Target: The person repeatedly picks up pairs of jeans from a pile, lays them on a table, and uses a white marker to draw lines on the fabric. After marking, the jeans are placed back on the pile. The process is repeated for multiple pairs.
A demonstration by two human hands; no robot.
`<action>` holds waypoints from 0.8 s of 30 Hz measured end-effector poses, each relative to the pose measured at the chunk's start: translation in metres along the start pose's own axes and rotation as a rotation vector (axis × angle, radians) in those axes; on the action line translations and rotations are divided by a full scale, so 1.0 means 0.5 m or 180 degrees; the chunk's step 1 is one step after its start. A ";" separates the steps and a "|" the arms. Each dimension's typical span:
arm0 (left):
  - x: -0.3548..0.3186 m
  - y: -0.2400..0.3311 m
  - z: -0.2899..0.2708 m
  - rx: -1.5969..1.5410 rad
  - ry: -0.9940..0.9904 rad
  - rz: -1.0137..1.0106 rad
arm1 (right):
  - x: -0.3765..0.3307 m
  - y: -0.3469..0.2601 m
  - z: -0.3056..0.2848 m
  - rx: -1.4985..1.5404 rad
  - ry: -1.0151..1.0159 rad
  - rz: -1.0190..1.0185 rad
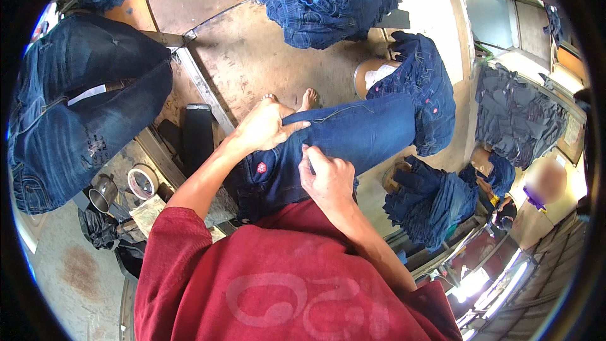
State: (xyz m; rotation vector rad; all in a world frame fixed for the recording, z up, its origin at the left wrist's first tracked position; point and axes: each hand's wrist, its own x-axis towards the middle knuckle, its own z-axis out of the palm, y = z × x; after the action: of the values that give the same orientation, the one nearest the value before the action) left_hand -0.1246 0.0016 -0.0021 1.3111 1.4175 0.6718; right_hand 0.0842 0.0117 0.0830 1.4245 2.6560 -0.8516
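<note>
A pair of blue jeans [372, 131] lies across my lap, its leg stretching to the right. My left hand [265, 125] is closed on the upper edge of the denim, with the thumb lying along it. A long loose thread [341, 110] trails over the cloth to the right of that thumb. My right hand [328, 177] is just below, its thumb and forefinger pinched together close to the fabric. Whatever sits between those fingertips is too small to make out. A round red patch [261, 167] shows on the jeans near my left wrist.
More jeans [91, 104] are heaped at the left, beside a roll of tape [142, 181] and a metal mug [103, 193]. A big denim pile [328, 3] stands ahead. Other denim [429, 199] hangs at the right, near another person [536, 192]. Dark garments [514, 113] lie beyond.
</note>
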 end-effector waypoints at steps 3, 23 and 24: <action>0.001 0.000 -0.001 -0.0055 -0.0017 0.0104 | 0.006 0.001 0.000 0.0493 0.0273 0.0104; 0.001 0.002 0.004 -0.0023 0.0057 0.0081 | 0.009 0.005 -0.005 0.0611 0.0262 0.0209; 0.001 0.000 0.006 -0.0075 0.0108 0.0087 | 0.012 0.007 -0.006 0.0498 0.0223 0.0150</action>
State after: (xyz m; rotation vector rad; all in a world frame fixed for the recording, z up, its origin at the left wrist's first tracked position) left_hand -0.1217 0.0015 -0.0033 1.3083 1.4170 0.7299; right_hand 0.0844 0.0192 0.0825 1.5715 2.6454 -1.0447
